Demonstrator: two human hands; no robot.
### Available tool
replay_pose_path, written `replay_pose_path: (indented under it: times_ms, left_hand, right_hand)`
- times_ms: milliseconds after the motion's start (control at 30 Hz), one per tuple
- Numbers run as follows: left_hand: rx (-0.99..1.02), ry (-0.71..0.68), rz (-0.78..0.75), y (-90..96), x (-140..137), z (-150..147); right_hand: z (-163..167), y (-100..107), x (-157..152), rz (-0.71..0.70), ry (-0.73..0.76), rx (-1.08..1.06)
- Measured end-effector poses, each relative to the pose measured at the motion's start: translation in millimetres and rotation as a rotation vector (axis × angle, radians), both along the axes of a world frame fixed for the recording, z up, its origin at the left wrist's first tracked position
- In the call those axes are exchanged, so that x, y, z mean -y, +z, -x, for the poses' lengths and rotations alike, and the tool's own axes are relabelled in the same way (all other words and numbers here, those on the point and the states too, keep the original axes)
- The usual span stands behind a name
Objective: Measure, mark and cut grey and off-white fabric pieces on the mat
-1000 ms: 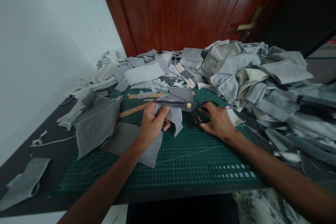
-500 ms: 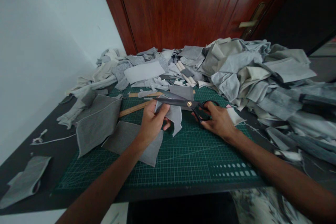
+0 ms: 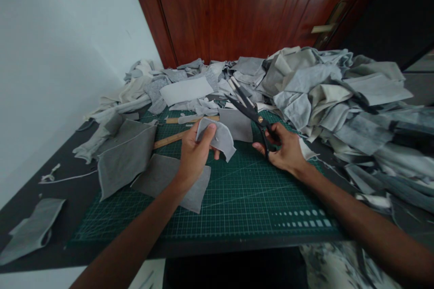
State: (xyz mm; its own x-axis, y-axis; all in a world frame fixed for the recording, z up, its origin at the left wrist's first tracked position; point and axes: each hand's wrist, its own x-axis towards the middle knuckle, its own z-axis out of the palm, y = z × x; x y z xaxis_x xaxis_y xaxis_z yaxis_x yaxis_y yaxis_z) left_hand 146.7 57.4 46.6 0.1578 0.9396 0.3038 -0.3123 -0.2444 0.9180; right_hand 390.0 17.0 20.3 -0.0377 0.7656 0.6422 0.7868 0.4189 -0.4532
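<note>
My left hand [image 3: 196, 151] pinches a small grey fabric piece [image 3: 222, 137] between thumb and fingers, held up over the green cutting mat [image 3: 244, 198]. One corner of the piece hangs down to the right. My right hand [image 3: 285, 146] grips the handles of black scissors [image 3: 254, 115], whose blades are parted and point up and left, apart from the fabric. Behind the held piece, a grey fabric square [image 3: 235, 124] lies flat on the mat. Another flat grey piece [image 3: 162, 174] lies partly under my left forearm.
Wooden rulers [image 3: 169, 141] lie on the mat's left side. Large grey fabric [image 3: 127, 156] rests over the mat's left edge. A folded grey piece [image 3: 37, 226] sits at the table's near left. Heaped scraps [image 3: 305, 76] line the back and right, before a wooden door [image 3: 230, 13].
The scissors have moved away from the fabric to the right and tilted upward, their blades parting wider. The fabric in my left hand has turned, now showing more of its face.
</note>
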Motion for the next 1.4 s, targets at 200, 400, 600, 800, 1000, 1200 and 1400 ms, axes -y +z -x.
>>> replay_pose_path:
  times_ms: [200,400,600,800,1000,1200,1400]
  left_hand:
    - [0.097,0.062,0.059,0.8,-5.5,0.0]
    - [0.098,0.097,0.080,2.3,-7.4,1.9]
    - [0.135,0.144,0.081,4.0,-11.1,5.8]
    - [0.200,0.110,0.095,7.7,-10.0,5.7]
    - [0.235,0.003,0.176,7.2,-7.8,4.7]
    - [0.233,-0.117,0.243,5.9,-7.1,2.4]
    - [0.241,-0.167,0.257,4.1,-5.7,1.6]
  right_hand:
    - [0.2,-1.0,0.5,0.035,-0.023,-0.023]
    - [2.3,3.2,2.6,0.128,0.057,0.058]
    - [-1.0,0.2,0.7,0.155,0.117,0.123]
    - [-3.8,-2.7,-2.2,0.110,0.077,0.158]
    - [-7.4,-1.4,-3.7,-0.009,0.010,0.205]
    - [-10.1,-1.2,-3.1,-0.068,-0.013,0.293]
    - [-12.6,0.2,-3.5,-0.102,-0.047,0.312]
